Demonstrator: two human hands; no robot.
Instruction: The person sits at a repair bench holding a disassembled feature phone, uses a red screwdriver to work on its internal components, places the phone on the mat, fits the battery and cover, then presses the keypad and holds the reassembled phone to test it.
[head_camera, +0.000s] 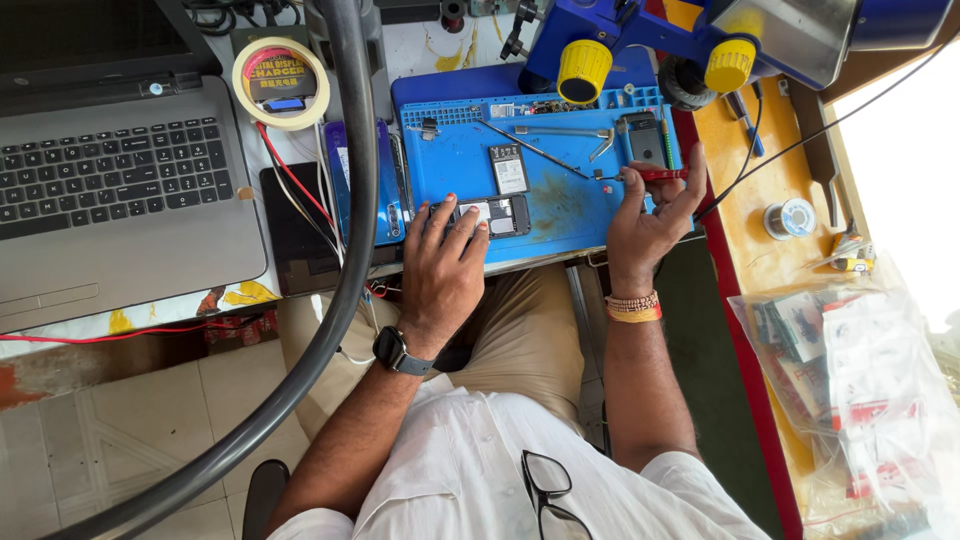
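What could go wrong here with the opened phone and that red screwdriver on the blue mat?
The opened phone lies at the blue mat's near edge under the left hand; a nudge could push it off. The red screwdriver in the right hand could slip and scratch nearby parts. The tweezers and small pieces lying loose on the mat could get swept away.

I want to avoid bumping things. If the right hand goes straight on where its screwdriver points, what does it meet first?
The right hand points its red screwdriver leftward; first in that line seems a small dark part, though depth is unclear.
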